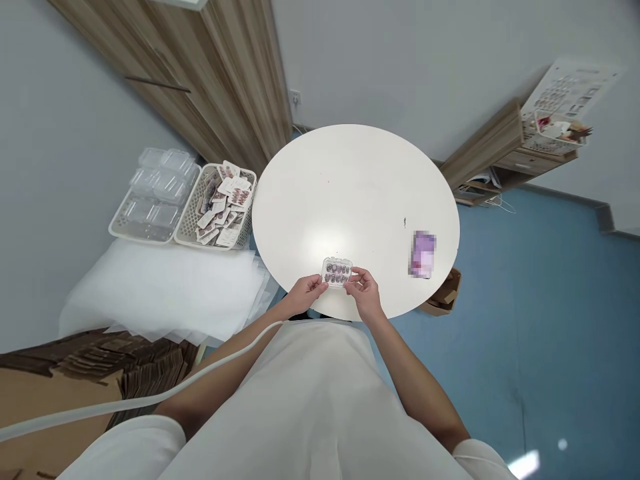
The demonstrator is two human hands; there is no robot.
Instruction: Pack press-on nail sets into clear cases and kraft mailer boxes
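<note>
A small clear plastic case (337,272) with two rows of dark, purplish press-on nails is held at the near edge of the round white table (360,180). My left hand (303,294) pinches its left side between thumb and fingers. On the opposite side, my right hand (365,291) grips the case by its edge and lower right corner. The nails face up toward me. Whether the case rests on the tabletop or hangs just above it, I cannot tell.
Left of the table stand a basket of nail cards (225,207) and a basket of clear plastic boxes (155,200), beside white foam sheets (165,290). A blurred purple item (423,255) lies on the table's right. A cardboard box (444,293) sits below; a white cable (150,400) crosses my left arm.
</note>
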